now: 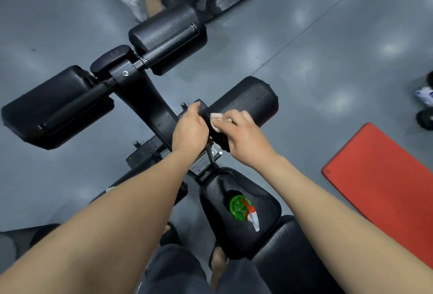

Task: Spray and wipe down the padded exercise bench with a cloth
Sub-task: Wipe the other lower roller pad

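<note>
— Taking our hands from the left, what are they doing?

— Our left hand (189,127) has its fingers curled over the inner end of the roller pad (248,99), where it joins the frame of the bench (143,97). Just to its right, our right hand (246,137) grips a pale cloth (218,121) and holds it against the same pad. The two hands are nearly touching.

— And where does the bench sit for us?

— It runs from near, under our arms, towards the far left across the grey floor (328,59).

— What can we count?

— We see three black roller pads in all: a large one at far left (54,108), another further off near the middle (168,36), and the one under our hands. There is one cloth and one green spray bottle (241,208) with a red and white head, standing on the seat pad (225,235) near us. One red mat (386,188) lies on the floor at right.

— Any writing we can read?

— There is a label (199,165) on the frame between our forearms, but its print is too small for us to make out.
</note>
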Available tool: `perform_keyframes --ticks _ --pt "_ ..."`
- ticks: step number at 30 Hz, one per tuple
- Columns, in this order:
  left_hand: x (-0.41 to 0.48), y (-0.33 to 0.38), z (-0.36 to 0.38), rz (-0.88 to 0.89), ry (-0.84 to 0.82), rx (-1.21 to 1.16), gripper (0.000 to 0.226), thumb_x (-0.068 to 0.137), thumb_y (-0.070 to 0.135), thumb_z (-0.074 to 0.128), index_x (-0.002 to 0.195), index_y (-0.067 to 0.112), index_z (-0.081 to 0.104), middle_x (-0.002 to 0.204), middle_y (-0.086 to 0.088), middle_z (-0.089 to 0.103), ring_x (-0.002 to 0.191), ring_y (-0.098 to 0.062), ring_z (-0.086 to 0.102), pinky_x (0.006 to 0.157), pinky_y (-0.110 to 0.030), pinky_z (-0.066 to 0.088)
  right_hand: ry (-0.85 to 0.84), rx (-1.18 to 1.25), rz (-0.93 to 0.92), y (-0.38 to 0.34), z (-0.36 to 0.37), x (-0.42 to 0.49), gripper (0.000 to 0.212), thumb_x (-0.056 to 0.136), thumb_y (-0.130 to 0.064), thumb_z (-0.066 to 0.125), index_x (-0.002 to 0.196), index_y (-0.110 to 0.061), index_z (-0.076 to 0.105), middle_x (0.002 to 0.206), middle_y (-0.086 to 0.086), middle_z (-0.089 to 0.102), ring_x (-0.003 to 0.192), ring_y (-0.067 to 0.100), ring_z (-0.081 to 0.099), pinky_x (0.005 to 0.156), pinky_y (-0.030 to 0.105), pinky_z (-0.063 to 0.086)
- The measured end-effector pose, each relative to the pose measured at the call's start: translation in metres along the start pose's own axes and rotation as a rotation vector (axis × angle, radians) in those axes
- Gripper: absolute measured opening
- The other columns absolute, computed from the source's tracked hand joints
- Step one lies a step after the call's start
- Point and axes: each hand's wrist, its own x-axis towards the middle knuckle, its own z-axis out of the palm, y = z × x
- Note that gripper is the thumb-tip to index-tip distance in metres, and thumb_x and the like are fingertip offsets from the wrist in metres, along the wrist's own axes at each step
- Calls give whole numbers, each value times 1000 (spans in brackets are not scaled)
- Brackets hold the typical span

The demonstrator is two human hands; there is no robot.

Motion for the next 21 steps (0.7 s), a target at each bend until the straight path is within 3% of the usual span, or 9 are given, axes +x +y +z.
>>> perform_keyframes --ticks 3,5,7,9,12,16,19,21 --pt "0 3 0 -26 -102 135 44 109 33 22 147 24 42 120 -6 68 111 -29 62 85 -38 46 -81 -89 -83 7 -12 0 48 85 2 59 128 -19 66 112 9 56 89 30 48 71 46 52" --pt "0 3 -2 -2 -148 174 43 110 35 20 145 22 42 103 -3 66 104 -31 63 79 -37 44 -47 -122 -42 19 -19 5 36 92 -9 60 125 -20 68 108 11 56 87 34 51 70 46 53" --pt "-3 1 -6 52 -170 217 43 110 37 19 144 23 41 98 -3 63 100 -31 62 77 -38 45 34 -121 64 34 -28 8 31 96 -16 59 124 -21 69 104 12 55 87 34 52 71 46 54" --pt "-7 -2 -8 103 -172 225 43 110 40 19 144 25 40 106 -4 64 110 -29 59 82 -41 47 86 -122 203 48 -36 11 26 100 -21 56 124 -24 67 100 8 51 88 33 51 73 41 53" --pt "-13 -3 -7 78 -147 177 44 108 46 19 145 33 39 141 0 56 131 -25 49 98 -46 43 105 -151 298 50 -35 14 23 101 -23 52 120 -15 62 98 11 47 83 37 53 68 37 48" --pt "-12 -4 -2 95 -95 197 43 107 46 19 142 31 40 142 0 56 126 -25 54 95 -47 45 15 -91 144 16 -15 8 30 93 -14 55 121 -5 55 103 13 44 84 35 52 73 39 50" --pt "-9 -5 0 68 -111 222 49 106 48 17 146 29 38 146 -1 53 126 -27 55 97 -48 45 -89 -83 -13 10 -12 3 36 94 -12 52 130 -12 56 103 9 44 88 31 50 70 43 52" --pt "-8 -5 0 58 -131 225 54 106 50 16 151 29 35 150 -1 51 130 -28 53 101 -49 44 -53 -122 9 25 -17 8 34 94 -13 55 127 -14 61 103 11 49 87 33 51 69 43 52"
